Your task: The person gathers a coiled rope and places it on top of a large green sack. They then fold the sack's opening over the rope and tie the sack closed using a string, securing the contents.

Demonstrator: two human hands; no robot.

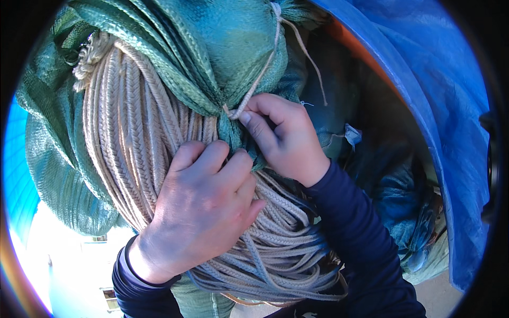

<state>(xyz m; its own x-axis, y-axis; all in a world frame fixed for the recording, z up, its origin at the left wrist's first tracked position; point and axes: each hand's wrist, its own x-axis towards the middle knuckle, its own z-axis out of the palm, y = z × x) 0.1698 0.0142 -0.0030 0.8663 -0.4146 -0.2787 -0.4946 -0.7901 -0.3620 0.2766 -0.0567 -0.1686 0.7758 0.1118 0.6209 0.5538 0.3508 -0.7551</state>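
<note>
A large coil of pale braided rope (127, 122) hangs in front of me, partly covered by a green woven sack (185, 47). A thin cord (262, 71) runs down from the top of the sack to a gathered pinch of its fabric. At that gather, my right hand (289, 135) is closed, pinching the cord between thumb and forefinger. Just below and to the left, my left hand (199, 206) lies over the rope coil with its fingers curled round the strands. Its fingertips are partly hidden against the rope and the sack's edge.
Blue plastic sheeting (445, 106) curves down the right side, with an orange edge (360, 50) inside it. Dark blue-green sacks (397, 196) lie in shadow beneath. More green sacking (69, 175) hangs at the left, beside a bright, washed-out area.
</note>
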